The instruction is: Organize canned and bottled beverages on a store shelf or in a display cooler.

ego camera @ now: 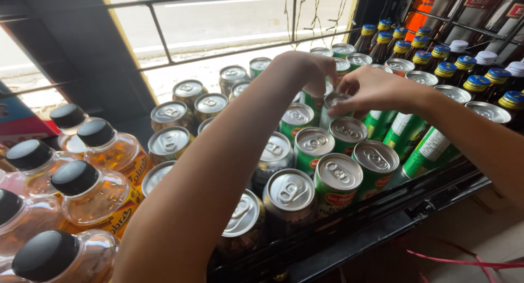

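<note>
My left hand (305, 70) and right hand (376, 89) both pinching one silver can (334, 101), green cans (338, 182) alongside, shelf (382, 217) beneath

The silver-topped can (334, 101) stands upright, its pull-tab lid facing up and partly covered by fingertips that pinch its rim from the right and from behind. Only the lid and a strip of its pale side show. Directly in front of the grip, a row of green cans (349, 131) stands upright with sealed silver lids, packed touching one another. Just left of the grip, another green can (297, 118) stands upright, close against the held one.
</note>
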